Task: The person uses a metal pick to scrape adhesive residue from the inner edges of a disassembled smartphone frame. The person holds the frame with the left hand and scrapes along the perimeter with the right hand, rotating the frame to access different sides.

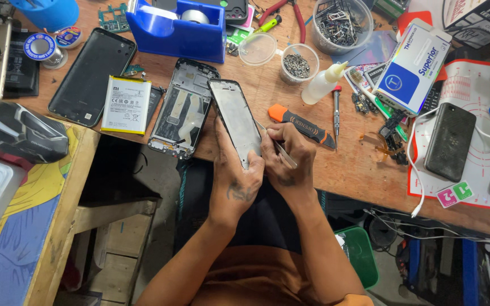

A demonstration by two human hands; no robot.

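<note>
My left hand (235, 178) grips a phone frame (235, 116) with a pale grey inner face, holding it tilted above the front edge of the wooden bench (347, 167). My right hand (287, 156) pinches metal tweezers (279, 148) whose tips touch the frame's right edge. A second open phone chassis (182, 107) lies flat just left of the held frame. Beside that lie a white battery (126, 105) and a black back cover (92, 76).
An orange-and-black utility knife (301, 124), a screwdriver (336, 113) and a glue bottle (323, 84) lie right of my hands. Cups of screws (299, 63), a blue tape dispenser (180, 31), a white-and-blue box (415, 65) and a dark phone (449, 141) on a mat crowd the bench.
</note>
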